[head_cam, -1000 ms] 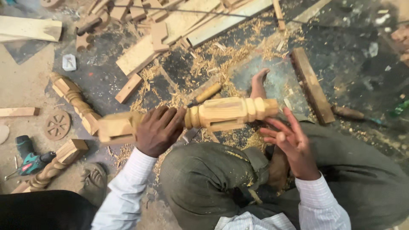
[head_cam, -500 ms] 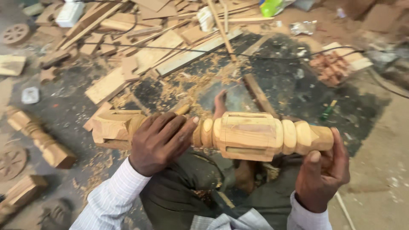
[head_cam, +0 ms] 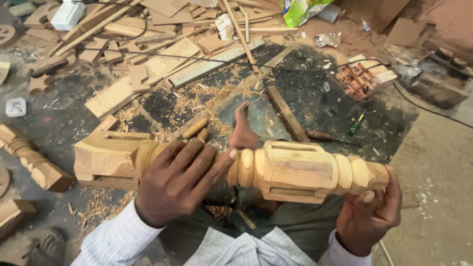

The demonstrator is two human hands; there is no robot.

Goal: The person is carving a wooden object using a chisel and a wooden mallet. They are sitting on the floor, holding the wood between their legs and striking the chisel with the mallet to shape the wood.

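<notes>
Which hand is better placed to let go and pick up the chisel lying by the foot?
Probably the right hand: it only cups the turned leg's end from below, nearer the chisel. The left hand lies flat over the leg's middle.

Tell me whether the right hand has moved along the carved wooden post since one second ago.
Yes. The right hand went from beside the post's middle out to its rounded right end, farther from the bare foot.
</notes>
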